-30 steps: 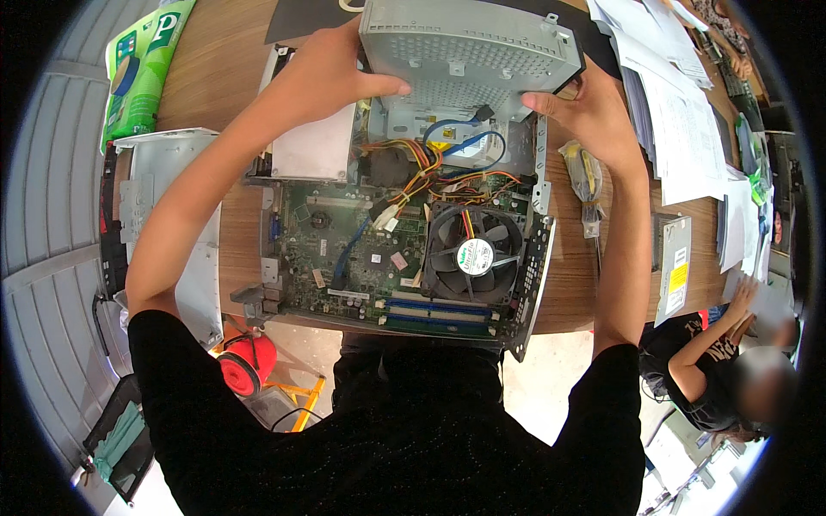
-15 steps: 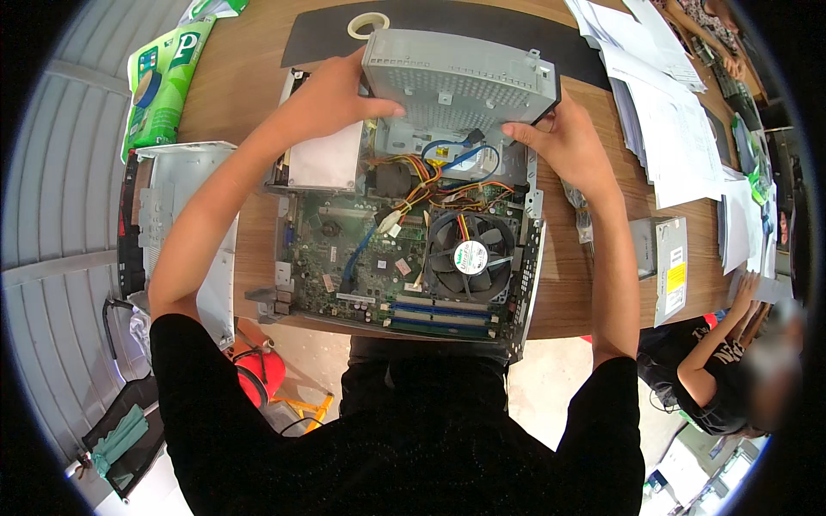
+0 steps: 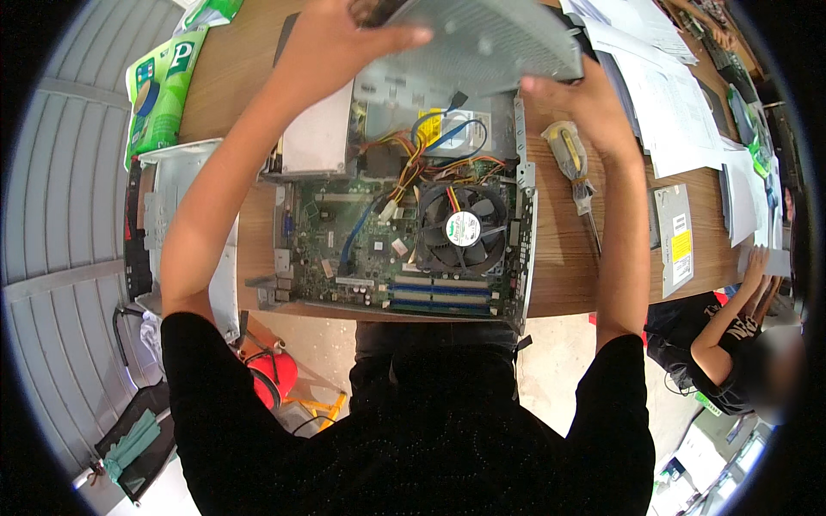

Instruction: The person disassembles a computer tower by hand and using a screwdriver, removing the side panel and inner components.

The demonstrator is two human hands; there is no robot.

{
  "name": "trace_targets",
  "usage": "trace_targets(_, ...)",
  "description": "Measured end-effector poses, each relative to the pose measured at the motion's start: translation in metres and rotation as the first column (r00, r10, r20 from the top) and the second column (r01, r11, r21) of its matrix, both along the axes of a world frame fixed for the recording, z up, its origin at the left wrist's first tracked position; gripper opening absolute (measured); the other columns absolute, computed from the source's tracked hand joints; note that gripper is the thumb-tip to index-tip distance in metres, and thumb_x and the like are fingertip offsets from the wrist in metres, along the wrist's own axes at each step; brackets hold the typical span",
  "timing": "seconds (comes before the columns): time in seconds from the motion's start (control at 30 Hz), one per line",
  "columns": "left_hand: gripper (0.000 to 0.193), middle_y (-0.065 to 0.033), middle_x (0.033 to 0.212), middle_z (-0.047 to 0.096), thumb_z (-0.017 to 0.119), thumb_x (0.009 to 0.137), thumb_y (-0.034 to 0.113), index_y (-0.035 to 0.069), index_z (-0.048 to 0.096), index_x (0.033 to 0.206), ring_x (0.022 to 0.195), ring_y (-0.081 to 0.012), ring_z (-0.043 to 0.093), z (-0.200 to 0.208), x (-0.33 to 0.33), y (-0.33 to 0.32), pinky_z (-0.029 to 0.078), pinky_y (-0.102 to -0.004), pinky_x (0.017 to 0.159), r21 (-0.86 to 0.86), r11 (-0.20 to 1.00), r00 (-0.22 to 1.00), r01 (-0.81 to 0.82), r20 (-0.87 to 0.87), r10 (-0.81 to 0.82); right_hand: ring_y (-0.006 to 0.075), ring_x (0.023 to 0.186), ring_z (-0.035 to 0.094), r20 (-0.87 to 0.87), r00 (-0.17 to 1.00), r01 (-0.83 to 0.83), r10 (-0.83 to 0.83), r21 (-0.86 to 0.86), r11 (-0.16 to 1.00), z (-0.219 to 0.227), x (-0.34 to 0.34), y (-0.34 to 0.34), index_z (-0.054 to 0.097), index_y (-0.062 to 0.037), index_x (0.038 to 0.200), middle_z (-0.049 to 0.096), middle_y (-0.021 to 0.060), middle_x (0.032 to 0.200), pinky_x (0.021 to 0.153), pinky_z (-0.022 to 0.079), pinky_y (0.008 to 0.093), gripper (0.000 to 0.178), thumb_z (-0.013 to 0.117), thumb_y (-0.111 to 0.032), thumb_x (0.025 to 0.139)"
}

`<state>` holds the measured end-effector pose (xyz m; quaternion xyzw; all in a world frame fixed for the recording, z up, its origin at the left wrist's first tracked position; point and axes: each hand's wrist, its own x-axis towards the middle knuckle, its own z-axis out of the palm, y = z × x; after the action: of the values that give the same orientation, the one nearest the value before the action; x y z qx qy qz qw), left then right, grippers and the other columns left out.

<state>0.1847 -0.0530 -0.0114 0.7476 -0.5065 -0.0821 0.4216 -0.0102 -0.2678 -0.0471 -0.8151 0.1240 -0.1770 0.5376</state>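
Note:
Both my hands hold a grey perforated metal drive cage (image 3: 495,43), tilted and raised over the far side of an open desktop computer case (image 3: 527,185). My left hand (image 3: 331,52) grips its left end, thumb on the near face. My right hand (image 3: 589,107) has the right end, thumb at the lower edge; its other fingers are hidden. Below lie a circuit board (image 3: 331,224), a black fan (image 3: 486,245), a pale metal box (image 3: 314,142) and a blue cable (image 3: 469,138) among coloured wires. A drive with a yellow label (image 3: 430,125) shows beneath the cage.
Right of the case lie a plastic-wrapped screwdriver (image 3: 568,159), a silver drive (image 3: 674,245) and papers (image 3: 667,120). A metal cover (image 3: 185,215) and a green bag (image 3: 168,95) are at left. Another person (image 3: 723,344) sits at right.
My hands have moved the drive cage up and away from me, tilting it. More of the yellow-labelled drive and the wrapped screwdriver now shows.

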Motion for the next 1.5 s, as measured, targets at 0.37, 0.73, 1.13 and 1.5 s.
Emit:
trace_targets(0.37, 0.05, -0.0152, 0.099, 0.063, 0.075, 0.073, 0.024, -0.003, 0.059, 0.111, 0.092, -0.024, 0.06, 0.08, -0.017, -0.034, 0.048, -0.0321, 0.081, -0.216, 0.974, 0.936, 0.066, 0.352, 0.015, 0.019, 0.106, 0.053, 0.391, 0.875, 0.436, -0.286, -0.379, 0.816, 0.042, 0.013, 0.037, 0.04, 0.002, 0.129, 0.057, 0.012, 0.115, 0.092, 0.042, 0.0327, 0.062, 0.072, -0.011, 0.077)
trace_targets(0.73, 0.045, -0.0204, 0.103, 0.063, 0.074, 0.071, 0.021, -0.002, 0.062, 0.108, 0.096, -0.0307, 0.062, 0.066, 0.004, -0.06, 0.047, -0.0339, 0.084, 0.071, 0.967, 0.884, 0.245, 0.393, -0.253, 0.0167, 0.104, 0.053, 0.255, 0.967, -0.048, 0.006, 0.16, 0.986, 0.003, 0.053, 0.014, 0.051, 0.0023, 0.116, 0.059, 0.011, 0.111, 0.094, 0.038, 0.0307, 0.045, 0.071, -0.017, 0.08)
trace_targets(1.13, 0.056, -0.0074, 0.101, 0.059, 0.045, 0.093, 0.048, 0.0, 0.051, 0.121, 0.096, -0.0163, 0.057, 0.014, 0.031, 0.019, 0.047, -0.0293, 0.082, 0.136, 0.991, 0.883, -0.01, -0.464, 0.072, 0.0177, 0.104, 0.052, 0.457, 0.887, -0.076, -0.06, 0.272, 0.959, -0.002, 0.052, -0.009, 0.05, 0.002, 0.118, 0.058, 0.008, 0.111, 0.094, 0.038, 0.0322, 0.045, 0.07, -0.012, 0.08)
trace_targets(1.5, 0.042, -0.0123, 0.117, 0.057, 0.053, 0.093, 0.027, -0.003, 0.049, 0.121, 0.105, -0.0201, 0.057, -0.024, 0.05, 0.02, 0.045, -0.0297, 0.092, -0.03, 0.989, 0.741, 0.148, -0.659, -0.131, 0.0166, 0.102, 0.054, 0.26, 0.965, -0.112, 0.041, 0.264, 0.958, 0.004, 0.062, 0.003, 0.047, 0.0009, 0.123, 0.059, 0.0081, 0.111, 0.091, 0.042, 0.0315, 0.056, 0.073, -0.012, 0.076)
